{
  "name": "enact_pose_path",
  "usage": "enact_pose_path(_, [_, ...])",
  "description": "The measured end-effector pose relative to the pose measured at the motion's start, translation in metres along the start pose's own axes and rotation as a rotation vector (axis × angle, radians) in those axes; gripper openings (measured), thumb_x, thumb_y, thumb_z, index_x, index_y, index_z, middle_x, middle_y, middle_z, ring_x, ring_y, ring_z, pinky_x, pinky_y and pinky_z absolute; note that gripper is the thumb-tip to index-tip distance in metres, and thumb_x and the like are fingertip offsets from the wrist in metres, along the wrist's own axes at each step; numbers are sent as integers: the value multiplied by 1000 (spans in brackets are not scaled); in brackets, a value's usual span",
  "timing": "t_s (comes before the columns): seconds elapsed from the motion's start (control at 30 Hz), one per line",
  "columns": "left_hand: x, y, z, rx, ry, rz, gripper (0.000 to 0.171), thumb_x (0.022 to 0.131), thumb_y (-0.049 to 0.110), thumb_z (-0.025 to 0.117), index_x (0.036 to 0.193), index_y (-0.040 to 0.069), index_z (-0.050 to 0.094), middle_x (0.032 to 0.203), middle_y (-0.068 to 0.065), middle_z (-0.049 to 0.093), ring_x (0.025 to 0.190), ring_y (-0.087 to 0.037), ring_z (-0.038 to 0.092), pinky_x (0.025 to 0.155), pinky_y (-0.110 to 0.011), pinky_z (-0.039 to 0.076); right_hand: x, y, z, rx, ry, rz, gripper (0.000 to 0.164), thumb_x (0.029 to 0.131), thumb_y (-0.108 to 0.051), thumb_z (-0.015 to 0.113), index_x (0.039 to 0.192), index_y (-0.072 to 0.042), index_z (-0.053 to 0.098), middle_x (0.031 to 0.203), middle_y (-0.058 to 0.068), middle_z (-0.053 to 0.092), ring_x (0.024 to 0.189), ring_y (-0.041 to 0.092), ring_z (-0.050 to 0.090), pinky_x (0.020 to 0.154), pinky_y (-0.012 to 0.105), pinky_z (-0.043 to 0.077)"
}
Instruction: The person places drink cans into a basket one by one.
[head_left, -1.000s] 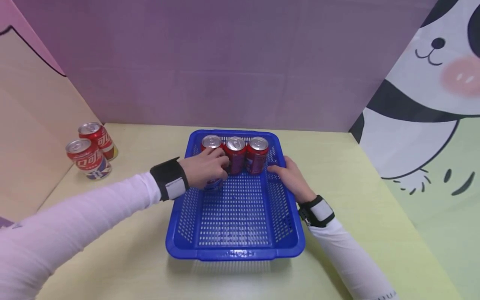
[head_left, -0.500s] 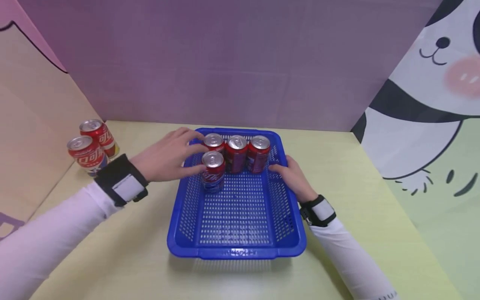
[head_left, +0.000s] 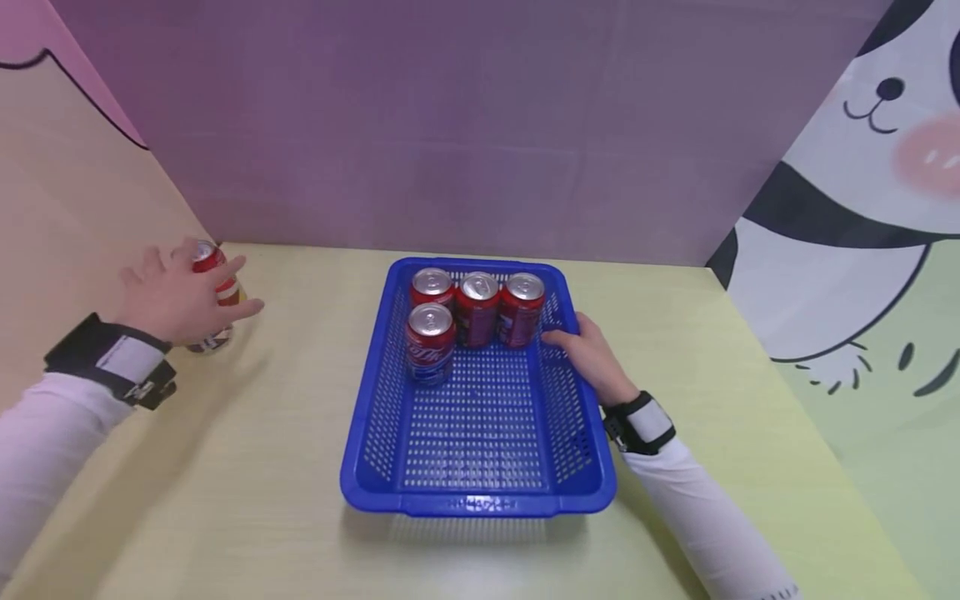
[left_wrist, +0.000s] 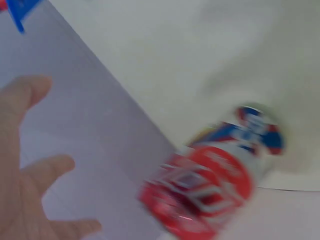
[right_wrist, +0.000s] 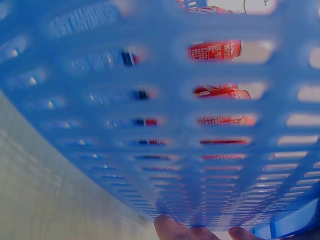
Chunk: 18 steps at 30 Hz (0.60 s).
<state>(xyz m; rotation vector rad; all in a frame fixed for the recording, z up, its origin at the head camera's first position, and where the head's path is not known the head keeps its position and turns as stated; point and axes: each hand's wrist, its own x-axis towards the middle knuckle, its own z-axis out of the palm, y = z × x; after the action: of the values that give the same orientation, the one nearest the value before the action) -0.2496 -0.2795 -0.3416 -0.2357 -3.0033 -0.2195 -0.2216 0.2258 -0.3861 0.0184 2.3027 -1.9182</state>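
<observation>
My left hand (head_left: 176,296) is spread over two red soda cans at the table's left, fingers stretched and holding nothing. It mostly hides the front can (head_left: 213,342); part of the rear can (head_left: 227,287) shows beyond. In the left wrist view, a blurred red, white and blue can (left_wrist: 200,185) stands apart from the fingers. On the right, my right hand (head_left: 596,358) grips the side of a blue perforated plastic basket (head_left: 480,503), thumb over the rim. Upright cans fill its far end: three in a row, plus one soda can (head_left: 430,346) before the leftmost.
The basket sits mid-table on a pale yellow tabletop (head_left: 300,417). A purple wall (head_left: 465,133) rises behind the table, a beige panel (head_left: 67,208) borders the left, and a panda picture (head_left: 847,208) is on the right.
My left hand has let go of the front-left can in the basket and moved left to the two cans on the table. My right hand stays on the basket.
</observation>
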Motion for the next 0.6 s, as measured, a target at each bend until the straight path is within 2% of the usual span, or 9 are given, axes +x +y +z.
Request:
enact_pose_path(0.1, [-2, -14, 6, -60, -12, -112, 80, 87, 67, 55, 137, 6, 45, 132, -41, 17, 110, -70, 18, 80, -83, 20, 0, 1, -1, -16, 14, 7, 51, 96, -12, 55, 140, 4, 35, 128, 30, 52, 107, 47, 59, 77, 45, 57])
enact_pose_path(0.2, [-3, -24, 9, -102, -57, -169, 87, 86, 71, 53, 138, 1, 40, 127, -45, 17, 106, -72, 20, 75, -83, 27, 0, 2, -2, -28, 23, 18, 53, 96, -13, 55, 141, 4, 34, 128, 30, 52, 106, 46, 59, 78, 44, 57])
enact_pose_path(0.4, [0, -36, 11, -146, -172, -162, 93, 87, 72, 50, 138, -4, 36, 116, -52, 22, 94, -69, 28, 67, -78, 36, 2, 4, -1, -31, 31, 29, 53, 95, -13, 56, 140, 5, 35, 128, 30, 52, 103, 43, 61, 78, 43, 57])
enact_pose_path(0.6, [10, -45, 10, -149, -227, -150, 93, 85, 72, 54, 134, -6, 39, 106, -49, 30, 89, -66, 35, 66, -75, 39, 2, 3, 0, -44, 31, 21, 55, 94, -14, 57, 141, 3, 36, 127, 28, 53, 103, 42, 61, 77, 43, 57])
